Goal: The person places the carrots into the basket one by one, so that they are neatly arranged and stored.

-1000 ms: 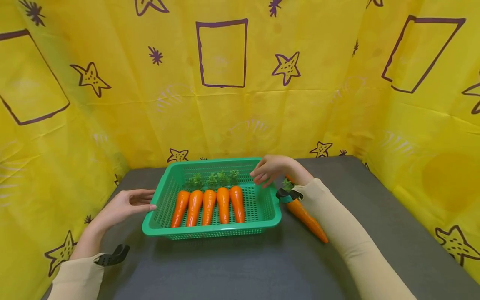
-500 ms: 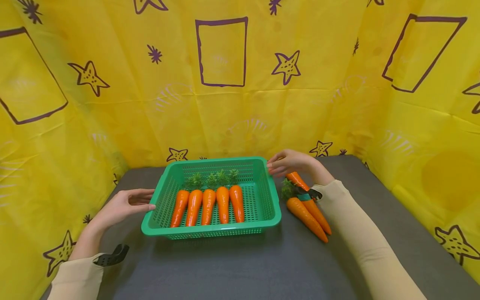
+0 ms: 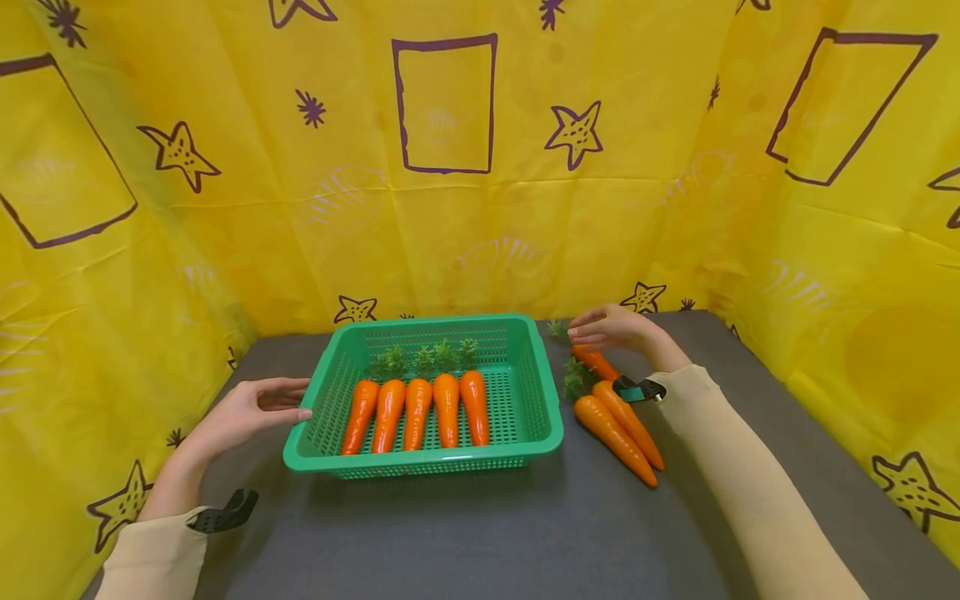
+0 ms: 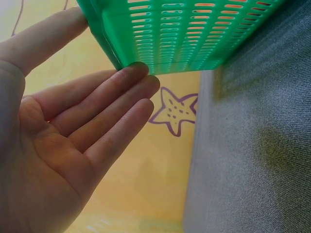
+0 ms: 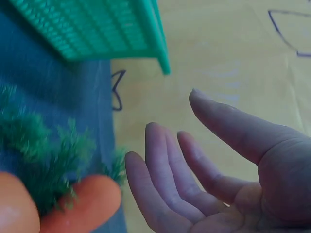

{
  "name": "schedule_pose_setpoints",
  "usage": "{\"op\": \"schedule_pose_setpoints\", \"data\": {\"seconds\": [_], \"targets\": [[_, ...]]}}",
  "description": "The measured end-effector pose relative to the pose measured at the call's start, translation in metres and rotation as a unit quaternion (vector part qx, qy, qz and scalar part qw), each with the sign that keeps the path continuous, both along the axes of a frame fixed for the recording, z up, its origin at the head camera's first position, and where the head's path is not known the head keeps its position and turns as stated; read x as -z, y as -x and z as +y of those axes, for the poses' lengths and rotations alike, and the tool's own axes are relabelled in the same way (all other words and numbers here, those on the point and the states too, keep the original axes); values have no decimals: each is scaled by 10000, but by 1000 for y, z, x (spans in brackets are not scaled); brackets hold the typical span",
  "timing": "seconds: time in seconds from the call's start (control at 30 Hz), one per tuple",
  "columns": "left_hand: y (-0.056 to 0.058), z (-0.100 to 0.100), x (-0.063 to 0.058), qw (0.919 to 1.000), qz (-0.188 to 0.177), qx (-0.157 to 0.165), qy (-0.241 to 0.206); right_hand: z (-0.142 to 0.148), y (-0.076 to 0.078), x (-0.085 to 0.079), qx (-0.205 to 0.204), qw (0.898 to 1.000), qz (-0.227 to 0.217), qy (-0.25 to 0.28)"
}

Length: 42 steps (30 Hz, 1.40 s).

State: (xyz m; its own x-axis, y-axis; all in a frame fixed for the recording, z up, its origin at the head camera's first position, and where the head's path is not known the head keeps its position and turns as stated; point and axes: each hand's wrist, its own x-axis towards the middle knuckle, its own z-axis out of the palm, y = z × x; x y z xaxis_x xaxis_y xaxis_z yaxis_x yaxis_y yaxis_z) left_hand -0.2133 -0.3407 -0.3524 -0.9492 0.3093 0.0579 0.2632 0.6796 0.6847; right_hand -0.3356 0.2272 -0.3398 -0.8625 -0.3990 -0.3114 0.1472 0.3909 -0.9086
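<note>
A green plastic basket (image 3: 423, 458) stands mid-table with several orange carrots (image 3: 417, 414) lined up inside, leafy tops towards the back. At its left wall is my left hand (image 3: 251, 408); in the left wrist view the thumb meets the rim and the other fingertips lie against the wall, fingers fairly straight. My right hand (image 3: 618, 331) hovers right of the basket, fingers loosely bent and holding nothing. Below it lie three loose carrots: a front one (image 3: 615, 437), one beside it (image 3: 633, 425) and a rear one (image 3: 596, 362), partly covered by the hand.
The dark grey table (image 3: 465, 533) is enclosed by yellow cloth walls (image 3: 450, 233) with purple star drawings. Green carrot leaves (image 3: 577, 379) lie close to the basket's right wall. Each wrist bears a dark strap.
My right hand has drawn back from over the basket to the right, above the loose carrots, uncovering more of them. The left hand stays at the basket's left wall.
</note>
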Motion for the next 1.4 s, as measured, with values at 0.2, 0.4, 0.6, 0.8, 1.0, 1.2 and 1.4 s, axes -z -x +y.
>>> {"op": "schedule_pose_setpoints", "data": {"seconds": [0.2, 0.4, 0.6, 0.8, 1.0, 1.2, 1.4], "targets": [[1, 1, 1, 10000, 10, -17, -6, 17, 6, 11, 149, 9998, -90, 71], [0, 0, 1, 10000, -16, -32, -26, 31, 9, 19, 386, 9988, -217, 197], [-1, 0, 2, 10000, 7, -48, -26, 42, 10, 29, 817, 9961, -300, 142], [-2, 0, 1, 10000, 13, -46, -32, 49, 9, 40, 816, 9964, -231, 5], [-2, 0, 1, 9999, -72, -38, -76, 52, 11, 52, 958, 9948, -343, -74], [-3, 1, 0, 9998, -133, -48, -106, 48, 12, 62, 863, 9953, -422, -151], [-3, 2, -1, 9998, -136, -41, -113, 44, 15, 69, 860, 9942, -535, -357]]}}
